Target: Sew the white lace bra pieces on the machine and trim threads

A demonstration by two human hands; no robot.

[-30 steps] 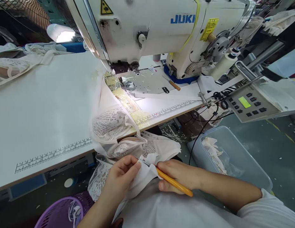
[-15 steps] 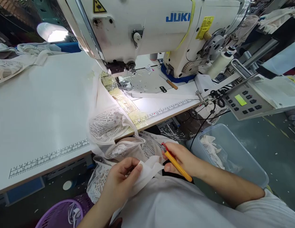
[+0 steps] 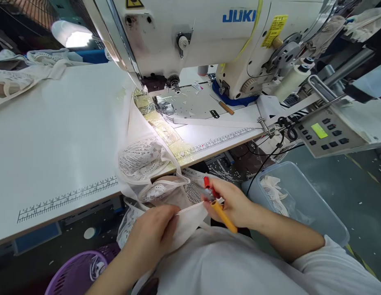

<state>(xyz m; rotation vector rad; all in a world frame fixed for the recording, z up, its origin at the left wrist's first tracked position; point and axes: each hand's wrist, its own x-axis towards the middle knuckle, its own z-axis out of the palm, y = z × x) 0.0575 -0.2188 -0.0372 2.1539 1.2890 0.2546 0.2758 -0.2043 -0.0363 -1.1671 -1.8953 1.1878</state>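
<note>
Just off the table [image 3: 61,135] edge | left hand [image 3: 155,229] grasps white fabric [image 3: 190,219] | right hand [image 3: 231,203] grips orange-handled snips [image 3: 224,217] | fabric wants tension, snips want clearance from lace [image 3: 193,195]

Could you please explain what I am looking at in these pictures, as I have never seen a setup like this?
There is no robot here: these are a person's bare hands, seen by one camera worn on the head, looking forward and down.

The big white machine is a sewing machine marked JUKI, standing on a white table with ruler scales along its front edge. A lace garment lies partly on the table and hangs over that edge. Near the machine's base lie a small wooden-handled tool and a small black piece.

The left hand holds white fabric. The right hand holds an orange-handled tool with a red part; blur hides its finer details.
</note>
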